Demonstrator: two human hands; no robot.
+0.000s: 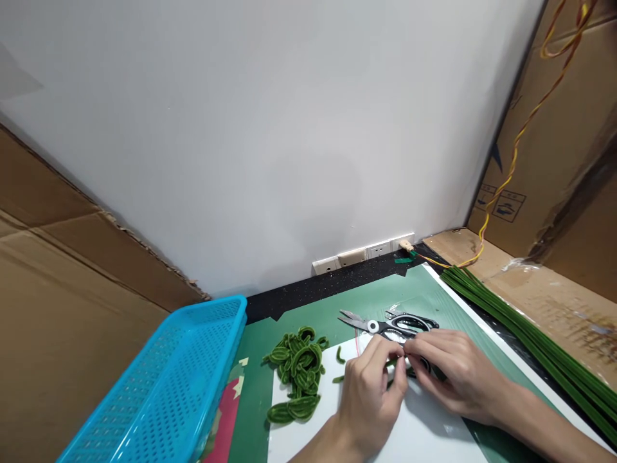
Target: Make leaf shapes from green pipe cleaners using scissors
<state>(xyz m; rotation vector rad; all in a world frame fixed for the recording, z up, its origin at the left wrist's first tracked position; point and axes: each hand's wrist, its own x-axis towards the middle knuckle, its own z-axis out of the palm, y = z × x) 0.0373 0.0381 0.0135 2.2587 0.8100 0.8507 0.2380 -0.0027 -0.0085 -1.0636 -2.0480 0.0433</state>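
Observation:
My left hand (369,392) and my right hand (457,373) meet above a white sheet (303,444), fingertips pinched close together. Between them shows a short stretch of green chenille stem (391,365), mostly hidden by the fingers. Left of my hands lies a heap of bent green chenille loops (301,360), with several leaf-shaped pieces (295,409) at its near end. A small curved offcut (340,355) rests on the sheet beside my left hand. Just beyond my fingers are scissors (373,326) with dark handles, partly covered, and a second dark-handled cutting tool (414,316).
A blue perforated basket (241,315) stands at the left. Long green chenille stems (525,331) lie in a bundle along the right edge of the green mat (337,302). Wall sockets (351,257) hold a plug with a twisted yellow-red wire (515,141). Cardboard (569,128) borders both sides.

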